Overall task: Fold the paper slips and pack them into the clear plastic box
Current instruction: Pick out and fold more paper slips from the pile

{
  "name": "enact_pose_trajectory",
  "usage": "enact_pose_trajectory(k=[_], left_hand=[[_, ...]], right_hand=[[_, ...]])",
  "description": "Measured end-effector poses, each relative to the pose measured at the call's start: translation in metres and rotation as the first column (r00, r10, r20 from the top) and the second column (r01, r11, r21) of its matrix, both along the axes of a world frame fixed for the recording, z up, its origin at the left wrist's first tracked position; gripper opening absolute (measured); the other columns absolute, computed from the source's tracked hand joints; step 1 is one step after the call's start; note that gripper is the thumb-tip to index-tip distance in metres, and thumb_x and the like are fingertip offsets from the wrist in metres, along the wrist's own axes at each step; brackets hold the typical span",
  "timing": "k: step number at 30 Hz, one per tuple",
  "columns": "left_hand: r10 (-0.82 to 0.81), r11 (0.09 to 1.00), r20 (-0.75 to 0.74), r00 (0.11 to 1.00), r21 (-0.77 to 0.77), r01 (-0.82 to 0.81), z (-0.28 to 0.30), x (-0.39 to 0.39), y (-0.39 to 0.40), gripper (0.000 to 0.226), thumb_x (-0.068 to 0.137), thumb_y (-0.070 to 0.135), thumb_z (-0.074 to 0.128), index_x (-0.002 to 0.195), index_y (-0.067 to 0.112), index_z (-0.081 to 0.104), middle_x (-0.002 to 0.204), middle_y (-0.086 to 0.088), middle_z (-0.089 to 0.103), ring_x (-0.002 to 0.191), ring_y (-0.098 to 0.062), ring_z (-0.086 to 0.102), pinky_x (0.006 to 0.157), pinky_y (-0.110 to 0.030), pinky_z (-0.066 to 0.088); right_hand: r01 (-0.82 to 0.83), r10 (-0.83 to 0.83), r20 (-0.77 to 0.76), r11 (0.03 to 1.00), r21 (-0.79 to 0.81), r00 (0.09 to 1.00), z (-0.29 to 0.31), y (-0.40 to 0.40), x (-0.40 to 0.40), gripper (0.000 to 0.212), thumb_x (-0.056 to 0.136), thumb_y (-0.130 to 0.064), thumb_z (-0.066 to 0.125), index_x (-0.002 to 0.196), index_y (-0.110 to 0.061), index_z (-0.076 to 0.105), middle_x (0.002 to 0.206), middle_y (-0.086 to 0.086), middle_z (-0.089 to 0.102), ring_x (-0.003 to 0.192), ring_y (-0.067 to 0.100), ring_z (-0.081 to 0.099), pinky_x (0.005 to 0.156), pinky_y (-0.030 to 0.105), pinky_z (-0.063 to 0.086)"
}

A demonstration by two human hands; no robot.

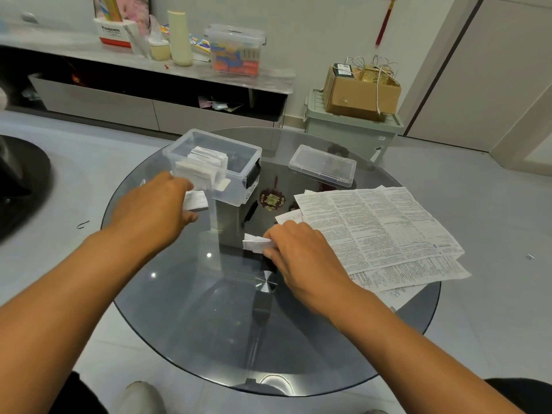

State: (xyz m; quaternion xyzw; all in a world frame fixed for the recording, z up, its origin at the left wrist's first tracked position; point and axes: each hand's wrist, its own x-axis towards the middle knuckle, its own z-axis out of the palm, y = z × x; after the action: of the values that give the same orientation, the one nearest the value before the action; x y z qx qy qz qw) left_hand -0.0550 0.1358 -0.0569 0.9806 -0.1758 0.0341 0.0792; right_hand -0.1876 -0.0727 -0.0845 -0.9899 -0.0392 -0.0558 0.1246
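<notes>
From the head camera I see my left hand (155, 204) reaching toward the near side of the clear plastic box (213, 165), its fingers pinching a folded slip (195, 201) just outside the box wall. The box stands open on the left part of the round glass counter (209, 324), and a row of folded slips (206, 164) already stands upright inside it, packed toward the near end. My right hand (301, 252) sits near the middle of the counter, well apart from the left, with its fingertips clamped on a second small slip (255, 242) that pokes out to the left of the fingers. Just to the right of that hand lies a stack of unfolded printed sheets (379, 228), spread flat and overlapping at the counter's right edge. The box lid (322, 165) rests flat on the counter behind the sheets, to the right of the box. Beyond the counter, a low shelf (149, 73) along the wall carries another lidded plastic container (234, 49), and a cardboard carton (361, 91) sits atop a pale green bin (352, 130).
</notes>
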Motion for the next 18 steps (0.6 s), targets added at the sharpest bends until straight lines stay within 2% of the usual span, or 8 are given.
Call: enact_pose_trajectory(k=[3, 5, 7, 9, 11, 14, 16, 18], left_hand=[[0.059, 0.997, 0.018, 0.998, 0.051, -0.060, -0.005, 0.005, 0.001, 0.017, 0.100, 0.033, 0.060, 0.104, 0.020, 0.071, 0.098, -0.007, 0.065, 0.079, -0.029, 0.054, 0.066, -0.035, 0.039], [0.035, 0.998, -0.010, 0.999, 0.051, -0.034, -0.001, 0.005, 0.001, 0.021, 0.102, 0.034, 0.057, 0.090, 0.022, 0.069, 0.083, -0.004, 0.064, 0.072, -0.026, 0.054, 0.065, -0.033, 0.040], [-0.064, 0.997, -0.127, 0.990, -0.040, 0.060, 0.004, 0.001, -0.002, 0.020, 0.098, 0.038, 0.063, 0.082, 0.027, 0.066, 0.077, -0.001, 0.065, 0.072, -0.023, 0.059, 0.065, -0.033, 0.044], [-0.196, 0.972, -0.301, 0.933, -0.186, 0.144, 0.006, -0.008, -0.009, 0.014, 0.093, 0.037, 0.070, 0.083, 0.027, 0.069, 0.076, 0.003, 0.068, 0.072, -0.018, 0.063, 0.064, -0.032, 0.048], [-0.307, 0.936, -0.427, 0.851, -0.297, 0.188, 0.005, -0.018, -0.016, 0.005, 0.091, 0.027, 0.074, 0.091, 0.031, 0.069, 0.072, 0.006, 0.070, 0.064, -0.009, 0.064, 0.061, -0.025, 0.049], [-0.419, 0.891, -0.543, 0.728, -0.401, 0.213, 0.005, -0.025, -0.022, 0.026, 0.093, 0.006, 0.068, 0.103, 0.029, 0.062, 0.077, 0.006, 0.074, 0.066, -0.010, 0.070, 0.064, -0.019, 0.054], [-0.454, 0.874, -0.578, 0.678, -0.437, 0.213, 0.007, -0.027, -0.024, 0.034, 0.091, -0.006, 0.063, 0.106, 0.024, 0.059, 0.080, 0.001, 0.075, 0.071, -0.017, 0.073, 0.067, -0.023, 0.057], [-0.463, 0.871, -0.589, 0.662, -0.441, 0.216, 0.008, -0.029, -0.024, 0.040, 0.088, -0.009, 0.064, 0.107, 0.024, 0.058, 0.082, -0.002, 0.075, 0.072, -0.019, 0.073, 0.067, -0.024, 0.058]], right_hand=[[0.015, -0.016, 0.011, 0.999, 0.038, 1.000, -0.003, -0.004, 0.000, 0.018, 0.108, -0.035, 0.042, 0.104, -0.021, 0.053, 0.097, -0.006, 0.050, 0.087, 0.019, 0.042, 0.076, 0.035, 0.035], [0.011, -0.014, 0.027, 0.996, 0.083, 1.000, -0.006, -0.006, 0.000, 0.017, 0.108, -0.035, 0.043, 0.103, -0.022, 0.053, 0.097, -0.007, 0.049, 0.088, 0.018, 0.042, 0.076, 0.035, 0.036], [-0.012, 0.004, 0.057, 0.991, 0.132, 0.998, -0.007, -0.007, 0.000, 0.016, 0.107, -0.034, 0.047, 0.102, -0.021, 0.054, 0.098, -0.007, 0.049, 0.089, 0.017, 0.042, 0.078, 0.036, 0.038], [-0.055, 0.045, 0.074, 0.988, 0.145, 0.996, -0.006, -0.006, -0.001, 0.017, 0.106, -0.034, 0.049, 0.099, -0.018, 0.053, 0.107, -0.006, 0.051, 0.095, 0.016, 0.043, 0.081, 0.034, 0.039], [-0.095, 0.087, 0.057, 0.984, 0.153, 0.995, -0.005, -0.005, -0.002, 0.020, 0.107, -0.035, 0.049, 0.102, -0.016, 0.055, 0.131, -0.004, 0.050, 0.114, 0.016, 0.044, 0.092, 0.032, 0.040], [-0.129, 0.128, 0.016, 0.975, 0.180, 0.992, -0.004, -0.002, -0.004, 0.023, 0.106, -0.038, 0.049, 0.106, -0.017, 0.057, 0.154, -0.004, 0.038, 0.131, 0.016, 0.041, 0.102, 0.032, 0.039], [-0.143, 0.142, 0.022, 0.967, 0.212, 0.990, -0.003, 0.000, -0.004, 0.021, 0.105, -0.038, 0.051, 0.104, -0.018, 0.056, 0.142, -0.003, 0.050, 0.117, 0.017, 0.049, 0.094, 0.036, 0.044], [-0.129, 0.131, 0.010, 0.960, 0.248, 0.991, -0.003, 0.001, -0.004, 0.020, 0.104, -0.039, 0.053, 0.099, -0.020, 0.055, 0.106, -0.003, 0.061, 0.092, 0.017, 0.051, 0.079, 0.041, 0.046]])
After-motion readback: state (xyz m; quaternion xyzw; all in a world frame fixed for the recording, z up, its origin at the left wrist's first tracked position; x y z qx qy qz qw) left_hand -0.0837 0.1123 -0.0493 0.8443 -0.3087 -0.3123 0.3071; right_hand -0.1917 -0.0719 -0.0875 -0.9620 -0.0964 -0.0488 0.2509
